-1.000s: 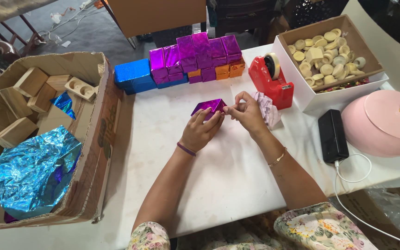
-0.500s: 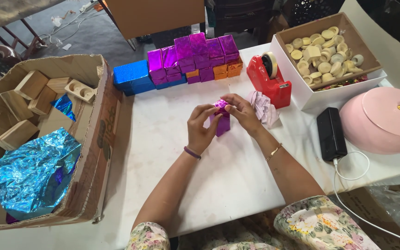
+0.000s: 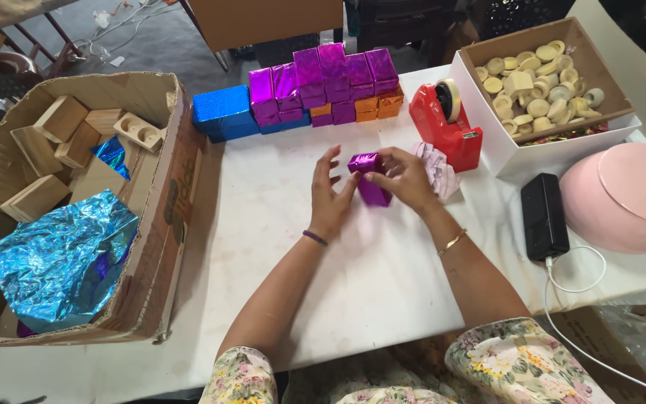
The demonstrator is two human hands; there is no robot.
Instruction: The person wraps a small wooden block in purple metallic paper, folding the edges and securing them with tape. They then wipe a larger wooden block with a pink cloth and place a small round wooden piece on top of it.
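A small block wrapped in shiny purple foil (image 3: 368, 179) stands on the white table (image 3: 263, 224) between my hands. My left hand (image 3: 329, 196) presses its left side with the fingers spread upward. My right hand (image 3: 405, 178) grips the block from the right, thumb and fingers on the foil. Right behind my right hand lies a crumpled pale pink sheet (image 3: 438, 168). A red tape dispenser (image 3: 446, 123) stands just beyond it.
A row of foil-wrapped blocks, purple (image 3: 323, 82), blue (image 3: 224, 114) and orange (image 3: 379, 106), lines the far edge. A cardboard box (image 3: 151, 224) at left holds wooden blocks and blue foil (image 3: 57, 258). At right sit a box of wooden discs (image 3: 540, 78), a black power bank (image 3: 544, 215) and a pink lidded container (image 3: 626, 196).
The purple block has been turned from lying flat to standing more upright, and both hands have shifted slightly around it, the left hand's fingers lifting off the top.
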